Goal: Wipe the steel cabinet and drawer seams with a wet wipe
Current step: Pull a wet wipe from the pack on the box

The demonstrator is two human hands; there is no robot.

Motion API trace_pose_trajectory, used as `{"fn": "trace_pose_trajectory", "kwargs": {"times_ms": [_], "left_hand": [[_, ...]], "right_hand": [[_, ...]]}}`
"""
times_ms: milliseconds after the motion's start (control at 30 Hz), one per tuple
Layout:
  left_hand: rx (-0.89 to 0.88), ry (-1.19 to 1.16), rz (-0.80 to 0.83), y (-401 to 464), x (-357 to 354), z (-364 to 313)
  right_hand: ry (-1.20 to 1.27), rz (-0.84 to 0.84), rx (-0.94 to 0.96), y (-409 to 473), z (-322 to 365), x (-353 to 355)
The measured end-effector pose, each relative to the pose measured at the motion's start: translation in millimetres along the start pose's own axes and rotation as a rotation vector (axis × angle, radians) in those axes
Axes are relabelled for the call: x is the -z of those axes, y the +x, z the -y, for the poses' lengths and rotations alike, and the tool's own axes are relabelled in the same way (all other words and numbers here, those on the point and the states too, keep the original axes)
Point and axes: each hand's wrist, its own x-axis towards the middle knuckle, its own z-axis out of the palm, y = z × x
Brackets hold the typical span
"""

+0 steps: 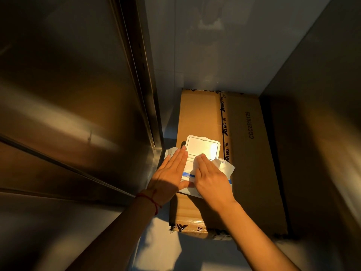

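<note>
Pale floor (162, 249), cardboard box (252, 173) on it, wipes pack (203, 153) atop box

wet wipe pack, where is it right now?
In the head view, the wet wipe pack lies lid-open on the flattened cardboard box, lower centre, right of the steel cabinet, with the left hand and right hand pressed on it.

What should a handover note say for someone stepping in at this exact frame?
Left hand: flat, open, pressing the white wet-wipe pack down.
Right hand: fingers at the pack's opening, on a white wipe; grip unclear.
The pack, white flip lid up, lies on the brown cardboard box, beside the steel cabinet.
Done: pack opened.
Left: pull the wipe, wipe the seams.
</note>
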Motion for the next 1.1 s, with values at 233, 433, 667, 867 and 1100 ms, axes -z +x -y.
{"fn": "trace_pose_trajectory", "kwargs": {"times_ms": [233,433,667,867,1100], "left_hand": [[0.016,-0.031,0.034,1.2,-1.9,1.9],[0.024,0.044,0.035,1.4,-3.9,2.0],[0.039,0.034,0.044,1.7,-0.9,-0.4],[0.04,0.073,0.056,1.3,0.5,-1.4],[0.049,0.095,0.092,1.0,4.2,-3.2]], "right_hand": [[0.073,0.019,-0.032,-1.9,2.9,-5.5],[0.085,0.015,-0.082,1.6,6.7,-6.9],[0.09,-0.01,-0.089,4.4,7.2,-7.4],[0.101,0.006,-0.087,6.6,7.3,-3.7],[0.104,0.019,-0.074,5.5,6.1,-1.5]]}}
